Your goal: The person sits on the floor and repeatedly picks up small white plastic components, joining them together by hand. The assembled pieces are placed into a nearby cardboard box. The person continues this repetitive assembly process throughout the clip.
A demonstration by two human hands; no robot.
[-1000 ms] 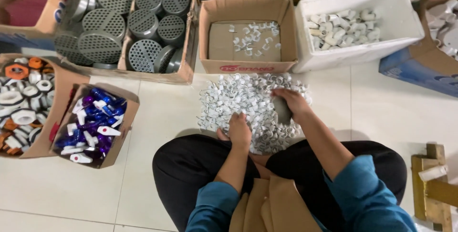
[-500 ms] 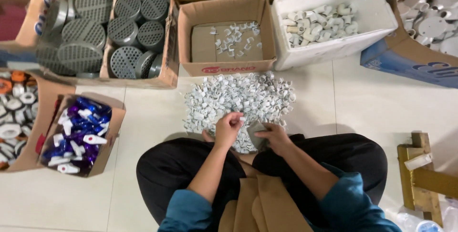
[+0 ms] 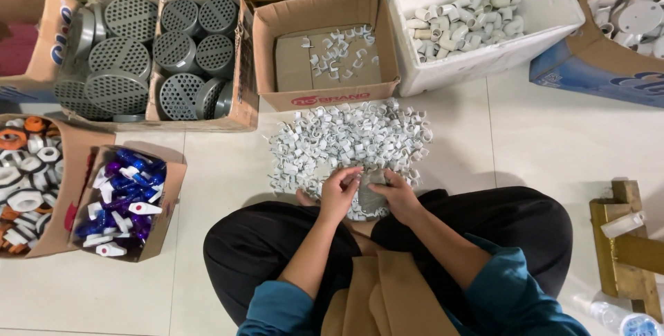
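**Two hands at the near edge of a heap of white clips**

The person sits cross-legged on a pale tiled floor (image 3: 553,142), knees spread, in dark trousers and teal sleeves. Both hands meet just in front of the lap. The left hand (image 3: 340,194) has its fingers curled and pinched narrow on something small and white, too small to tell apart from the heap. The right hand (image 3: 395,191) is curled around a small grey piece (image 3: 373,185) — held against the palm, fingers bent over it.

Directly beyond the fingers lies the pile of white clips (image 3: 349,146), spread loose on the tiles, too many to count, its near edge touching the hands.

To the left stand two open cartons: one with blue and purple fittings (image 3: 121,201), one with white and orange rings (image 3: 24,184). At the right edge is a wooden frame (image 3: 626,253), with a clear bottle (image 3: 619,319) near it.

Farther off runs a row of four containers: a carton of grey perforated round strainers (image 3: 149,56) — about nine visible; a brown cardboard box (image 3: 325,49) holding a thin scatter of clips; a white foam box (image 3: 484,21) of white pipe elbows; and a blue carton (image 3: 602,77) of white caps, partly cut off.
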